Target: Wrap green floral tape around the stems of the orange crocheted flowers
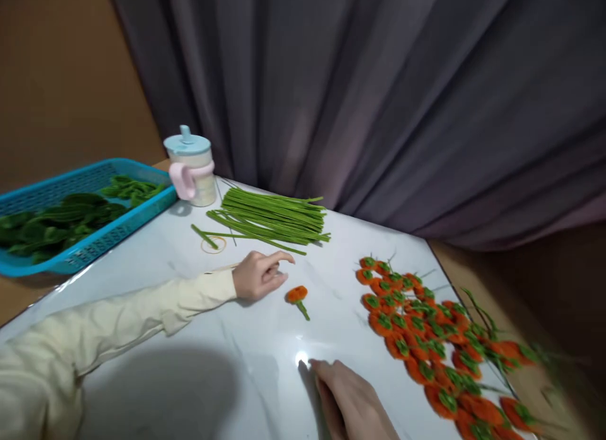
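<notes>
A small fuzzy orange piece with a short green pipe-cleaner stem [298, 295] lies by itself on the white marbled table. Just left of it, my left hand [259, 275] hovers over or rests on the surface, index finger stretched out and thumb apart, nothing between them. My right hand [353, 399] is at the bottom edge, below the orange piece, its fingers loosely extended toward the left and no object visible in it; part of the palm side is hidden. Beyond my left hand lies a bundle of green pipe cleaners [274, 216].
Many orange fuzzy persimmon-like pieces with green tops [416, 326] cover the right side. At the left stands a blue basket [118, 241] holding green leaf shapes. A lidded cup [201, 184] with a pink handle is beside it. A yellow ring [203, 247] lies near loose stems. A grey curtain [303, 93] hangs behind.
</notes>
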Demonstrator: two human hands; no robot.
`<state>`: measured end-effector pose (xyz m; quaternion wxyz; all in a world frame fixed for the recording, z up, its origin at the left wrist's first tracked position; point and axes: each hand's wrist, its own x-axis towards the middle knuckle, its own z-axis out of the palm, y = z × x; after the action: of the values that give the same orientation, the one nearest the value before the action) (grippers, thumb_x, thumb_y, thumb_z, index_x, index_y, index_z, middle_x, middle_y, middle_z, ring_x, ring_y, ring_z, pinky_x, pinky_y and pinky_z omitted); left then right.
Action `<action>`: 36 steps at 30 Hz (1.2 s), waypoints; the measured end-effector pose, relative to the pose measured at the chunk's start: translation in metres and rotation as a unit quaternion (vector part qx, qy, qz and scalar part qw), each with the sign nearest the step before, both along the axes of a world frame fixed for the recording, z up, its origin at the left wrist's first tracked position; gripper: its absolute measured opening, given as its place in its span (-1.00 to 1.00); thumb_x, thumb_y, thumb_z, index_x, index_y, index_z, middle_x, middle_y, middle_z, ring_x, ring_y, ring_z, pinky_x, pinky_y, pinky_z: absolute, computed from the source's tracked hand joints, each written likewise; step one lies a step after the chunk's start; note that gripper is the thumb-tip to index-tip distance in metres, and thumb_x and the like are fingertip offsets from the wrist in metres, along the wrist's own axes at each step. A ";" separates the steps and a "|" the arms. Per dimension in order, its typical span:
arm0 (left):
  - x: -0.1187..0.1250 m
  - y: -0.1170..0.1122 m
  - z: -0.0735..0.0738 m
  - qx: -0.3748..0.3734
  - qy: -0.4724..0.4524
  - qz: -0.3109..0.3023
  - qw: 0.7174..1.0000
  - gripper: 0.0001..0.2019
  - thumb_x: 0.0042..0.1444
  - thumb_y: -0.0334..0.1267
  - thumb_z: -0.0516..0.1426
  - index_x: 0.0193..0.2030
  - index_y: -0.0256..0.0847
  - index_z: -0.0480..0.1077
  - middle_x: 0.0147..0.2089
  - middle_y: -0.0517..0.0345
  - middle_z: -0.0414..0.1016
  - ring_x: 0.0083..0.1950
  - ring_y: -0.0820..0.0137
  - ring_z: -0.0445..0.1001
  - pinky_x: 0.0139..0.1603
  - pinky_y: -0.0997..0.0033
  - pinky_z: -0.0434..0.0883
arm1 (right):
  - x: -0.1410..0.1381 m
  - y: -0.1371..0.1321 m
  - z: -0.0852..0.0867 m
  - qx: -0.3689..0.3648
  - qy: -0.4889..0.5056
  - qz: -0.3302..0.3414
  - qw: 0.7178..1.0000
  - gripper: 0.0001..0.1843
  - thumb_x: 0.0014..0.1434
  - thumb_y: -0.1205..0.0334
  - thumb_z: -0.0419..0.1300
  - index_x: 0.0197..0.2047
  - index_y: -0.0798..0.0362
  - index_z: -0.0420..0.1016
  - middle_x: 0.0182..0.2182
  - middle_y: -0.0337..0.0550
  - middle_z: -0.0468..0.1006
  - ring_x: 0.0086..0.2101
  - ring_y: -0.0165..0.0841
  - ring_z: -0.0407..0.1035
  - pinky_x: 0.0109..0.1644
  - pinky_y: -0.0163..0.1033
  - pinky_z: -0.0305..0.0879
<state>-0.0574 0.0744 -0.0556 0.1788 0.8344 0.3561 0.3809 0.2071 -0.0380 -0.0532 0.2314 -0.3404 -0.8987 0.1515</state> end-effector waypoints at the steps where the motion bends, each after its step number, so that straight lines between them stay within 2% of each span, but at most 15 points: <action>1: 0.002 -0.003 -0.001 -0.018 0.016 -0.001 1.000 -0.71 0.17 -0.23 -0.02 0.00 -0.26 0.29 -0.69 0.44 0.07 -0.67 0.54 0.15 -0.51 0.55 0.22 | 0.001 0.001 0.002 -0.010 0.005 -0.005 1.000 -0.64 0.25 0.44 -0.11 0.09 0.05 0.21 -0.28 -0.04 0.56 -0.28 -0.26 0.50 -0.17 -0.23 0.45; 3: 0.009 -0.008 -0.002 -0.036 0.060 -0.016 0.997 -0.67 0.16 -0.18 -0.01 0.04 -0.24 0.28 -0.66 0.41 0.12 -0.64 0.52 0.20 -0.48 0.54 0.24 | 0.002 0.003 0.006 -0.025 0.036 -0.016 0.999 -0.69 0.27 0.41 -0.13 0.05 0.04 0.20 -0.28 -0.04 0.55 -0.31 -0.28 0.49 -0.22 -0.25 0.42; 6: 0.021 -0.013 -0.001 -0.024 0.132 -0.042 0.990 -0.57 0.12 -0.08 0.03 0.09 -0.24 0.26 -0.50 0.27 0.35 -0.48 0.43 0.37 -0.39 0.49 0.29 | 0.003 0.003 0.009 -0.073 0.049 -0.058 0.994 -0.76 0.30 0.35 -0.11 0.01 0.01 0.18 -0.37 -0.13 0.50 -0.41 -0.34 0.43 -0.32 -0.26 0.37; 8: 0.025 -0.014 0.000 -0.008 0.174 -0.056 0.983 -0.53 0.11 -0.09 0.04 0.14 -0.25 0.22 -0.34 0.15 0.45 -0.32 0.35 0.44 -0.28 0.44 0.33 | 0.004 0.003 0.009 -0.086 0.044 -0.064 0.993 -0.75 0.28 0.30 -0.09 0.03 0.04 0.16 -0.42 -0.16 0.46 -0.46 -0.33 0.38 -0.36 -0.24 0.33; 10: 0.027 -0.013 0.001 0.003 0.205 -0.078 0.976 -0.57 0.14 -0.20 0.02 0.15 -0.24 0.21 -0.27 0.10 0.47 -0.24 0.32 0.45 -0.21 0.42 0.33 | 0.005 0.002 0.010 -0.075 0.033 -0.052 0.995 -0.69 0.23 0.29 -0.08 0.05 0.08 0.13 -0.44 -0.14 0.43 -0.46 -0.30 0.36 -0.38 -0.20 0.31; 13: 0.027 -0.012 0.001 0.011 0.222 -0.108 0.969 -0.63 0.13 -0.33 -0.03 0.10 -0.23 0.24 -0.31 0.12 0.46 -0.27 0.34 0.45 -0.23 0.44 0.32 | 0.006 0.003 0.012 -0.065 0.023 -0.039 0.997 -0.57 0.09 0.34 -0.06 0.07 0.13 0.10 -0.44 -0.11 0.40 -0.44 -0.25 0.33 -0.37 -0.15 0.29; 16: 0.027 -0.011 0.001 0.016 0.219 -0.102 0.970 -0.71 0.12 -0.33 -0.03 0.00 -0.25 0.26 -0.34 0.12 0.44 -0.34 0.36 0.43 -0.30 0.45 0.32 | 0.006 0.005 0.011 -0.083 0.022 -0.042 0.995 -0.49 -0.03 0.39 -0.04 0.05 0.13 0.11 -0.45 -0.14 0.37 -0.44 -0.26 0.30 -0.36 -0.14 0.28; 20: 0.027 -0.012 0.000 0.017 0.206 -0.085 0.975 -0.78 0.12 -0.30 -0.03 -0.09 -0.26 0.23 -0.36 0.14 0.41 -0.40 0.39 0.40 -0.35 0.45 0.31 | 0.009 0.005 0.007 -0.111 0.080 -0.038 0.990 -0.52 -0.04 0.41 -0.02 0.01 0.08 0.13 -0.51 -0.23 0.33 -0.49 -0.34 0.27 -0.39 -0.23 0.26; 24: 0.026 -0.012 -0.002 0.031 0.170 -0.075 0.982 -0.80 0.13 -0.31 -0.02 -0.09 -0.24 0.20 -0.35 0.14 0.42 -0.41 0.42 0.40 -0.34 0.45 0.34 | 0.011 0.001 0.006 -0.186 0.201 -0.062 0.960 -0.62 0.09 0.40 -0.01 0.00 0.02 0.10 -0.48 -0.29 0.30 -0.57 -0.47 0.25 -0.54 -0.37 0.19; 28: 0.025 -0.012 -0.004 0.040 0.146 -0.056 0.987 -0.81 0.10 -0.36 -0.03 -0.11 -0.22 0.19 -0.26 0.10 0.46 -0.46 0.47 0.40 -0.36 0.46 0.37 | 0.011 0.002 0.004 -0.254 0.316 -0.059 0.912 -0.73 0.18 0.34 -0.01 -0.03 0.03 0.13 -0.36 -0.20 0.33 -0.44 -0.43 0.42 -0.42 -0.33 0.34; 30: 0.026 -0.012 -0.004 0.042 0.145 -0.057 0.987 -0.78 0.08 -0.41 -0.04 -0.11 -0.22 0.19 -0.17 0.04 0.48 -0.35 0.43 0.47 -0.30 0.44 0.39 | 0.010 0.004 0.003 -0.305 0.360 -0.050 0.880 -0.77 0.22 0.30 -0.03 -0.04 0.04 0.14 -0.27 -0.13 0.34 -0.42 -0.42 0.44 -0.43 -0.31 0.36; 32: 0.027 -0.013 -0.003 0.049 0.144 -0.063 0.986 -0.76 0.04 -0.46 -0.06 -0.12 -0.22 0.18 -0.08 -0.01 0.47 -0.16 0.36 0.49 -0.19 0.40 0.41 | 0.010 0.007 0.002 -0.347 0.382 -0.045 0.856 -0.79 0.23 0.28 -0.04 -0.05 0.04 0.14 -0.25 -0.11 0.34 -0.40 -0.41 0.42 -0.47 -0.33 0.34; 34: 0.027 -0.013 -0.002 0.051 0.146 -0.069 0.986 -0.75 0.01 -0.50 -0.07 -0.16 -0.22 0.18 -0.02 -0.04 0.45 -0.05 0.33 0.47 -0.13 0.37 0.41 | 0.010 0.009 0.003 -0.353 0.368 -0.034 0.860 -0.79 0.22 0.28 -0.04 -0.06 0.05 0.15 -0.29 -0.12 0.35 -0.38 -0.40 0.39 -0.45 -0.33 0.32; 36: 0.028 -0.014 -0.001 0.049 0.151 -0.072 0.985 -0.77 -0.01 -0.52 -0.07 -0.19 -0.22 0.17 -0.02 -0.04 0.45 -0.07 0.33 0.47 -0.13 0.36 0.41 | 0.012 0.009 0.006 -0.317 0.311 -0.011 0.896 -0.76 0.18 0.31 -0.03 -0.05 0.05 0.16 -0.34 -0.16 0.35 -0.40 -0.40 0.33 -0.40 -0.30 0.30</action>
<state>-0.0296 0.0608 -0.0563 0.1093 0.9135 0.2987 0.2536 0.2186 -0.0293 -0.0476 0.3806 -0.3412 -0.6811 0.5242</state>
